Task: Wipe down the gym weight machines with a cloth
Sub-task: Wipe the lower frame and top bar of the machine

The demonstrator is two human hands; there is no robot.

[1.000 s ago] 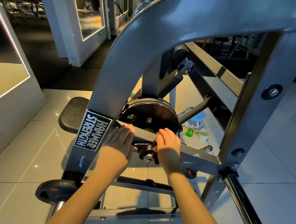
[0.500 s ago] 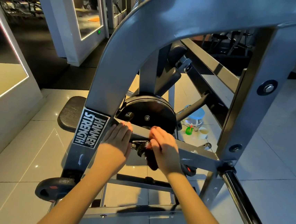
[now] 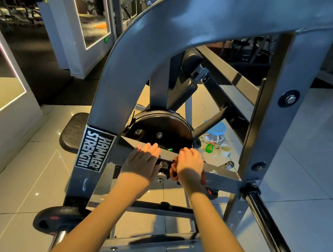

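A grey Hammer Strength weight machine (image 3: 171, 24) fills the view, with a slanted crossbar (image 3: 222, 173) low in its frame. My left hand (image 3: 141, 162) rests flat on that crossbar, fingers straight. My right hand (image 3: 190, 166) grips a dark red cloth (image 3: 174, 172) against the bar, just right of a black pivot bearing (image 3: 162, 169). Only small edges of the cloth show under the fingers. A black weight plate (image 3: 161, 129) hangs right behind the hands.
A chrome plate-loading sleeve (image 3: 267, 227) juts out at lower right. Another black plate (image 3: 59, 220) sits at lower left, a black seat pad (image 3: 73, 129) at left. A blue stool (image 3: 217, 130), green spray bottle (image 3: 209, 148) and white cup (image 3: 225, 149) stand on the tile floor behind.
My right hand has rubbed the cloth around the pivot bearing, shifting slightly down and back up. The left hand stays on the crossbar.
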